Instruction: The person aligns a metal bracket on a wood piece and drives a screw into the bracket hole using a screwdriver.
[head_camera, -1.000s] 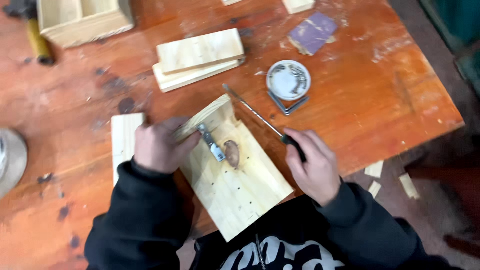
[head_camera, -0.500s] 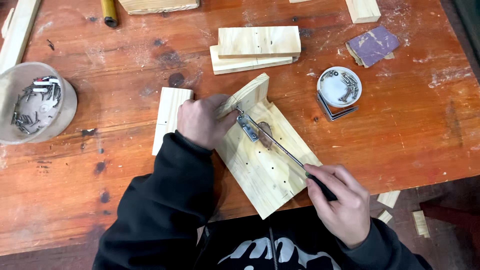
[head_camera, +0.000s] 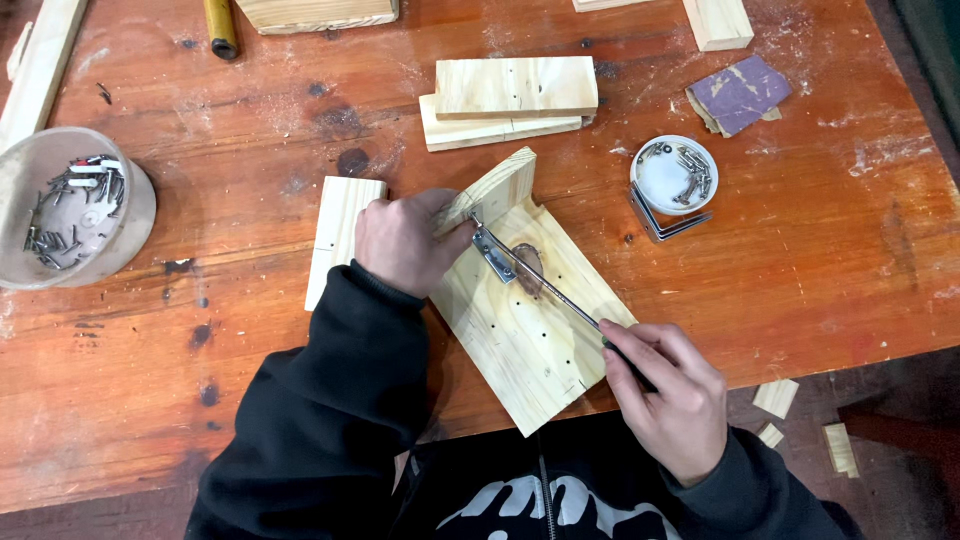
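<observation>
- Driving a screw: right hand (head_camera: 668, 398) has its grip clamped on the dark handle of a long screwdriver (head_camera: 548, 288), whose tip sits at a small metal hinge (head_camera: 494, 252).
- Left hand (head_camera: 402, 242) has its grip pressed closed on an upright pine block (head_camera: 492, 190) standing on the flat pine board (head_camera: 520, 330), which lies on the surface (head_camera: 250, 200) just before the person.
- Risk, judged: the slanted shaft may slip off the screw head and gouge the board or strike the nearby left fingers; the block may shift if the hold loosens, pulling the hinge out of line.
- Count: one screwdriver, one hinge, one board, one upright block.
- Also present: two stacked boards (head_camera: 510, 100), one loose strip (head_camera: 340, 230), one white dish of screws (head_camera: 674, 172), one tub of nails (head_camera: 70, 205), one sandpaper piece (head_camera: 740, 92).
</observation>
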